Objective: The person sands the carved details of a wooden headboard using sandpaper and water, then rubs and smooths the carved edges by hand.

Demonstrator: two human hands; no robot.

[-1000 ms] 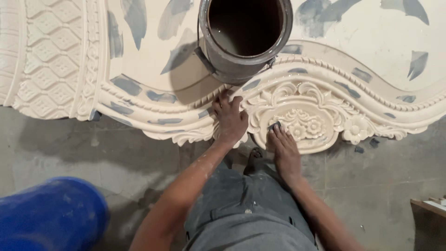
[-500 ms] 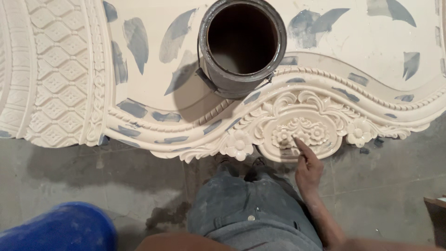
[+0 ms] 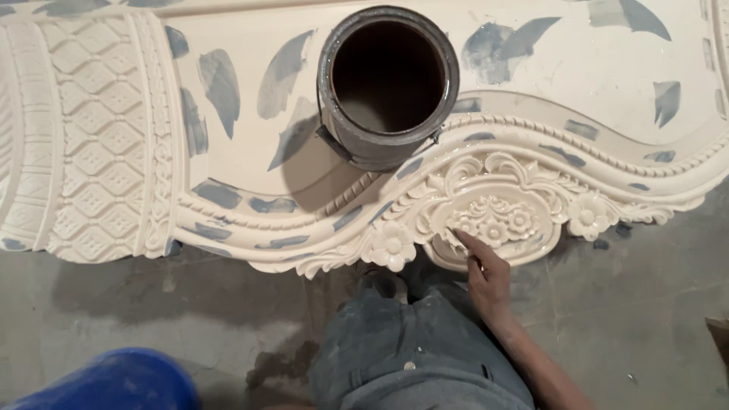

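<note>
My right hand point(image 3: 486, 275) rests at the lower edge of a cream carved panel point(image 3: 243, 159). Its index finger stretches up and left, with the tip on the glossy floral medallion point(image 3: 497, 216). The other fingers are curled, and I cannot tell whether they hold anything small. My left hand is out of view. A round grey bucket point(image 3: 389, 148), dark and open at the top, stands on the panel just above the medallion. The panel carries several grey-blue filler patches point(image 3: 220, 80).
My knee in paint-stained grey trousers point(image 3: 410, 342) sits below the panel on the concrete floor point(image 3: 645, 304). A blue container point(image 3: 114, 380) is at the lower left. A lattice-carved section point(image 3: 91, 152) runs along the panel's left side.
My left hand has left the carving and gone out of view. My right hand has shifted from the panel's lower edge up onto the floral medallion. The view has tilted slightly downward.
</note>
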